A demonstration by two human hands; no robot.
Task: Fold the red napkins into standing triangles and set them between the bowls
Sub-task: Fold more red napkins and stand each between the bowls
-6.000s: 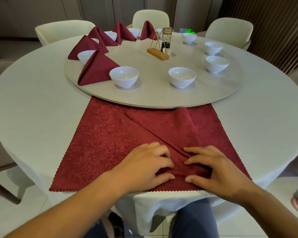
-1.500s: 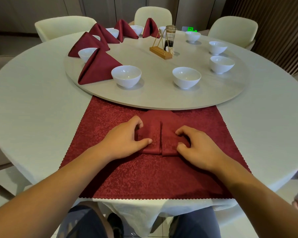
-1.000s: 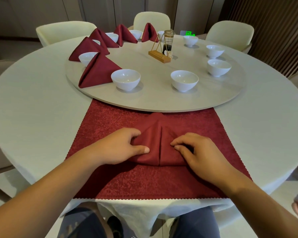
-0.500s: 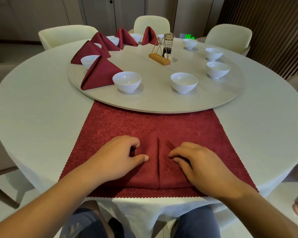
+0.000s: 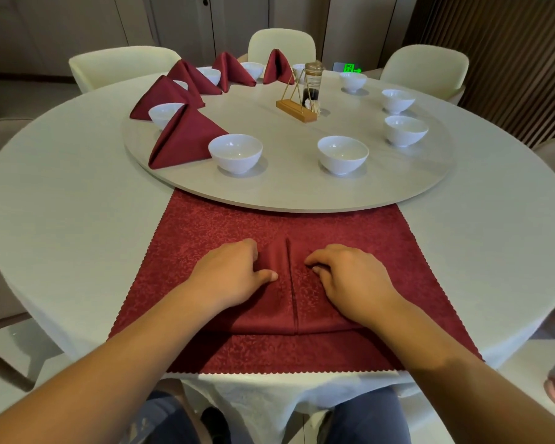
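White cloth covers the round table (image 5: pixel 61 203), with a pale turntable (image 5: pixel 285 193) at its middle. At our near edge a red cloth (image 5: pixel 205 225) lies flat. On it lies the folded napkin (image 5: pixel 289 302), its centre seam between our hands. Our left hand (image 5: pixel 228 277) pinches the left flap. Our right hand (image 5: pixel 350 280) sets bent fingers on the right flap; we cannot tell if it grips.

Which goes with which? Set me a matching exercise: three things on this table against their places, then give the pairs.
1 half-folded napkin
2 nearest standing napkin
3 glass jar

A just left of a white bowl on the turntable
B behind the wooden stand
C under the left hand and right hand

Pairs: 1-C, 2-A, 3-B
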